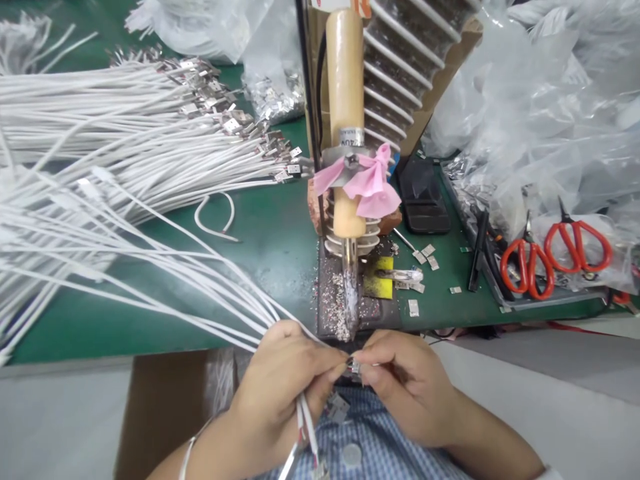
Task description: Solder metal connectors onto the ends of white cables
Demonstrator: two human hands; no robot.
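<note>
My left hand is closed around several white cables, which run off to the left. Below it, cable ends with small metal connectors hang down. Between thumb and forefinger it pinches the thin wires at one cable's end. My right hand pinches a small metal USB-type connector against those wires. Just above both hands, a soldering iron points downward, its tip crusted with solder. A pink cloth strip is tied around the iron's holder.
Bundles of white cables with metal plugs cover the table's left side. Loose connectors and a yellow sponge lie by the iron. Red-handled scissors rest in a tray at right, near plastic bags and a black phone-like object.
</note>
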